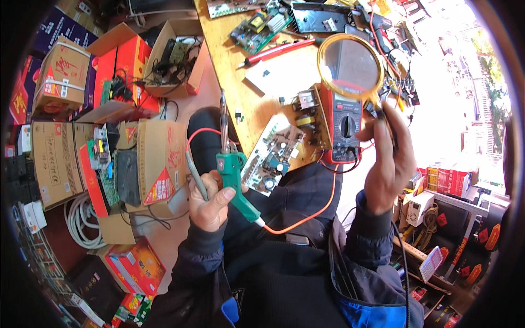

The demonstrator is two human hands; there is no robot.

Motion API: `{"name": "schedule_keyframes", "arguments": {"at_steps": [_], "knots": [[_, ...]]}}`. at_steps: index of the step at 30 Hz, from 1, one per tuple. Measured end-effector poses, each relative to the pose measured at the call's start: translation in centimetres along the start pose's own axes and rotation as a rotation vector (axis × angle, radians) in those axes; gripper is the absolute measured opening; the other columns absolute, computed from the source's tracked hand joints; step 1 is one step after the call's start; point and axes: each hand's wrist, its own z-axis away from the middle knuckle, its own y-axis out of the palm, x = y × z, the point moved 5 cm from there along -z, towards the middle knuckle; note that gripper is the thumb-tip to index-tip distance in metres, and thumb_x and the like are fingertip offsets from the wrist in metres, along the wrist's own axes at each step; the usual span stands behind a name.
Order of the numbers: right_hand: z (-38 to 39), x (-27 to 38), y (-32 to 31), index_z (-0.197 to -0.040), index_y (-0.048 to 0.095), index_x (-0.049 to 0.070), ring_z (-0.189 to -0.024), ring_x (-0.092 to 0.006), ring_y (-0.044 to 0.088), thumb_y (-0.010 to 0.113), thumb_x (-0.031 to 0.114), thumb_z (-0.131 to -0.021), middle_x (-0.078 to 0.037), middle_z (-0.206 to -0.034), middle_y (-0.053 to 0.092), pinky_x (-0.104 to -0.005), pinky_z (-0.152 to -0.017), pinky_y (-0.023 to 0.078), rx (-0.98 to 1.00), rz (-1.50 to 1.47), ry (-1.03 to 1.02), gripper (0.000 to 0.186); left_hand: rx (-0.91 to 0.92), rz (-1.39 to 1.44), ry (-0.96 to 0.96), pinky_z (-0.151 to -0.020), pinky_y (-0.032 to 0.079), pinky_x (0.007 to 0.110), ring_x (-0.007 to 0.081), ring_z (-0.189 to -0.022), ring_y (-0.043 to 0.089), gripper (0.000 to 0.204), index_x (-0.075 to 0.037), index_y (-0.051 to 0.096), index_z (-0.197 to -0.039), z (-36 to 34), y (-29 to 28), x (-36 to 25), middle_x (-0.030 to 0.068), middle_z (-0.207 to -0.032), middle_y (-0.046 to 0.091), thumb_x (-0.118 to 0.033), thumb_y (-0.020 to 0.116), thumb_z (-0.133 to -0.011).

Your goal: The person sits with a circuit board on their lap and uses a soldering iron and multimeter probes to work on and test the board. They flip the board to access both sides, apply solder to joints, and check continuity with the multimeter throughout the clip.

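Observation:
My left hand [210, 202] is closed round a green soldering gun [239, 202], its metal tip pointing up the view, and a grey pen-like probe [194, 172] with a red wire. My right hand [391, 153] grips the handle of a gold-rimmed magnifying glass [350, 63], its lens over the top of a red multimeter [342, 134]. A pale circuit board [268, 161] lies at the table's near edge, just right of the soldering gun. Beside it stands another board with transformers [309, 123]. Small three-legged components [239, 116] lie on the wooden table [221, 52].
Cardboard boxes [57, 153] with electronics fill the left side, near coiled white cable [85, 218]. A red pen-shaped tool [273, 52], a white block [276, 76], more boards [260, 27] and tangled leads cover the far table. Cartons and equipment [421, 208] stand at lower right.

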Motion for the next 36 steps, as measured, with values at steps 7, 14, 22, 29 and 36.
{"name": "schedule_keyframes", "arguments": {"at_steps": [7,14,22,29,36], "knots": [[-9.2,-4.8,4.1,-0.122,0.065,-0.005,-0.084,-0.0129,0.067,0.059,0.01,-0.101,-0.011,-0.098,0.072,-0.0262,-0.079,0.053,0.043,0.158,-0.053,0.027,-0.008,0.02,-0.031,-0.083,0.059,0.042,0.0284,-0.087,0.07,0.034,-0.011,0.044,-0.072,0.6,-0.4,0.3,0.0209,-0.111,0.066,-0.001,0.074,-0.084],[-13.3,-6.8,6.7,-0.118,0.068,-0.003,-0.087,-0.0262,0.074,0.058,0.018,-0.099,-0.02,-0.095,0.075,-0.0336,-0.079,0.054,0.144,0.245,-0.116,0.03,0.013,0.033,-0.019,-0.083,0.06,0.042,0.0281,-0.09,0.07,0.034,-0.012,0.043,-0.072,0.5,-0.1,-0.1,0.0221,-0.113,0.066,-0.001,0.072,-0.084],[-14.9,-7.9,7.1,-0.12,0.068,0.0,-0.095,-0.038,0.071,0.057,0.021,-0.099,-0.022,-0.097,0.073,-0.0412,-0.083,0.054,0.242,0.563,-0.21,0.032,0.03,0.041,-0.028,-0.086,0.06,0.043,0.0281,-0.092,0.072,0.034,-0.011,0.04,-0.075,1.0,-0.4,0.0,0.0174,-0.104,0.065,0.004,0.068,-0.087],[-15.1,-9.3,7.5,-0.123,0.067,0.004,-0.1,-0.0438,0.067,0.061,0.02,-0.091,-0.025,-0.103,0.072,-0.0489,-0.09,0.052,0.349,0.817,-0.205,0.036,0.022,0.007,-0.037,-0.085,0.06,0.046,0.03,-0.093,0.071,0.034,-0.011,0.042,-0.073,1.7,0.1,-0.5,0.0192,-0.112,0.065,0.0,0.072,-0.086],[-11.5,-3.0,4.9,-0.125,0.067,0.002,-0.113,-0.0313,0.066,0.067,0.022,-0.093,-0.019,-0.125,0.067,-0.0399,-0.096,0.051,0.176,0.58,-0.371,0.037,0.006,-0.007,0.01,-0.082,0.062,0.046,0.0296,-0.089,0.073,0.035,-0.009,0.041,-0.073,2.6,0.5,-1.0,0.0187,-0.101,0.067,0.001,0.071,-0.086]]}}
